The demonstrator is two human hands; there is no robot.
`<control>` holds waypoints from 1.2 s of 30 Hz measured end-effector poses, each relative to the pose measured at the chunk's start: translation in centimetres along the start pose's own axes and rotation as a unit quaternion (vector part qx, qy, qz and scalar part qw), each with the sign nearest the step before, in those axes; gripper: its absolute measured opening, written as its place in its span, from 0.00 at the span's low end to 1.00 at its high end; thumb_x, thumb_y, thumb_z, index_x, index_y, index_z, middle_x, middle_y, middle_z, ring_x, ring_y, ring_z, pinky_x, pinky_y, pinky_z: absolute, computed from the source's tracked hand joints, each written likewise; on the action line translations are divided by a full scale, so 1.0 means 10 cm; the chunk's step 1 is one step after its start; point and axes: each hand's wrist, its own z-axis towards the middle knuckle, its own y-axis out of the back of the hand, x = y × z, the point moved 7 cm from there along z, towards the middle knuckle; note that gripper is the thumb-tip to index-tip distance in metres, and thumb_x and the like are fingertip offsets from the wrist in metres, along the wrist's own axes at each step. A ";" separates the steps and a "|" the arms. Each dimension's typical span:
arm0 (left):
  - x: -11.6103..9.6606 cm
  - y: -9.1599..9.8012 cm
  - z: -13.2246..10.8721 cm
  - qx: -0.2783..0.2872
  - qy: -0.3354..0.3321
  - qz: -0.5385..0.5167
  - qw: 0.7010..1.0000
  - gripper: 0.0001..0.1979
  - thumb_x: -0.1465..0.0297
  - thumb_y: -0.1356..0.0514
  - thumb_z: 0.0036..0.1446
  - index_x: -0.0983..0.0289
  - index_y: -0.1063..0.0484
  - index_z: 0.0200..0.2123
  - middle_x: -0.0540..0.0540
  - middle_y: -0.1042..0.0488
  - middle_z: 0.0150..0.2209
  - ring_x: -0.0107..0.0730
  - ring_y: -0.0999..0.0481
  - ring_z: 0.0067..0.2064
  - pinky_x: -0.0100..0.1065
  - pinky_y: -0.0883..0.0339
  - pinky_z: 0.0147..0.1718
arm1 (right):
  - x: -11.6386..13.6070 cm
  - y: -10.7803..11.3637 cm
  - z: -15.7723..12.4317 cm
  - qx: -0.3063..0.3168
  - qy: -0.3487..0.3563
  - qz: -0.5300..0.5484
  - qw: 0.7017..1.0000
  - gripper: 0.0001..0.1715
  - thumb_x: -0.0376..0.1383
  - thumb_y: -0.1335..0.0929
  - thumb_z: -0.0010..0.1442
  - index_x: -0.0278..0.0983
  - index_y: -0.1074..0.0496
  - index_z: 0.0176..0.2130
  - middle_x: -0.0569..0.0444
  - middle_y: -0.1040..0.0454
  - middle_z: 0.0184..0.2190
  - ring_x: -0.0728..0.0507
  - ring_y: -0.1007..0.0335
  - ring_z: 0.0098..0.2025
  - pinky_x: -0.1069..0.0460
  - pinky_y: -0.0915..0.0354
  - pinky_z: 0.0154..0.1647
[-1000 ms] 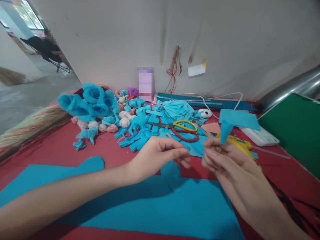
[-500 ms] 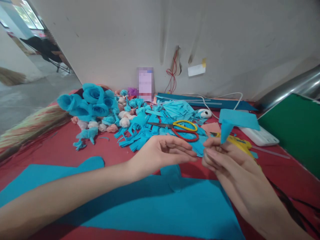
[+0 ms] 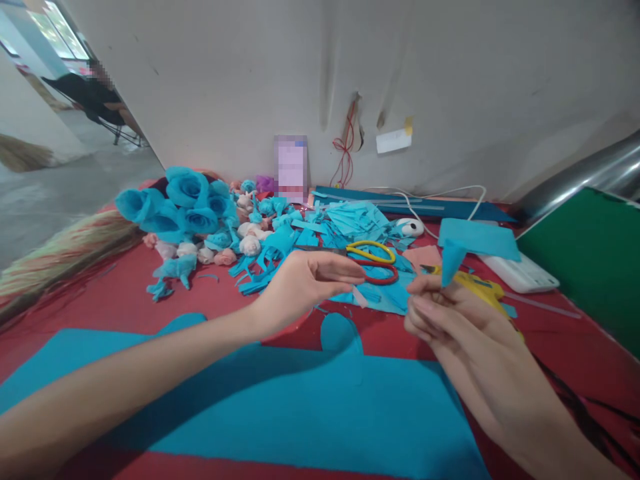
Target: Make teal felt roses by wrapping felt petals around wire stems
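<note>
Between the thumb and fingers of my right hand (image 3: 460, 327) is a small blue crepe-paper cone (image 3: 452, 261), its point down and wide end up. My left hand (image 3: 315, 287) hovers in front of the scissors (image 3: 373, 261), which have one yellow and one red handle. Its fingers are stretched out with a gap to the thumb, and I see nothing held in it. A small pale strip (image 3: 359, 297) shows just beyond its fingertips. Below both hands lies a large blue paper sheet (image 3: 300, 413), with a rounded blue petal (image 3: 341, 335) at its far edge.
Blue paper roses (image 3: 186, 190) and small pink, white and blue paper flowers fill the left back. Blue scraps (image 3: 355, 220) pile up mid-table. A yellow glue gun (image 3: 480, 290), white box (image 3: 530, 272) and green board (image 3: 595, 260) stand right. A phone (image 3: 291, 167) leans on the wall.
My left hand has moved left, away from my right hand, uncovering the petal and the pale strip. My right hand keeps the paper cone in nearly the same place.
</note>
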 end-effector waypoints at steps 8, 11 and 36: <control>-0.06 0.17 0.06 -0.038 -0.027 0.116 0.992 0.13 0.71 0.34 0.43 0.69 0.25 0.35 0.57 0.20 0.32 0.42 0.21 0.39 0.36 0.25 0.40 | 0.00 0.01 -0.01 -0.003 0.001 0.007 1.000 0.09 0.41 0.27 0.45 0.41 0.28 0.27 0.59 0.38 0.22 0.52 0.46 0.23 0.57 0.45 0.21; -0.07 0.18 0.09 -0.034 -0.048 0.127 0.990 0.12 0.73 0.39 0.50 0.70 0.26 0.39 0.58 0.22 0.41 0.39 0.23 0.45 0.33 0.28 0.46 | 0.00 0.01 -0.01 -0.002 -0.001 0.009 1.000 0.09 0.41 0.27 0.44 0.41 0.28 0.27 0.59 0.39 0.22 0.51 0.45 0.23 0.57 0.44 0.21; -0.09 0.27 0.17 -0.014 -0.110 0.114 0.987 0.23 0.78 0.43 0.49 0.69 0.34 0.51 0.59 0.39 0.59 0.43 0.41 0.60 0.39 0.32 0.50 | -0.03 0.01 0.01 0.014 -0.009 -0.007 1.000 0.09 0.42 0.27 0.45 0.42 0.27 0.29 0.59 0.35 0.26 0.51 0.43 0.24 0.57 0.43 0.23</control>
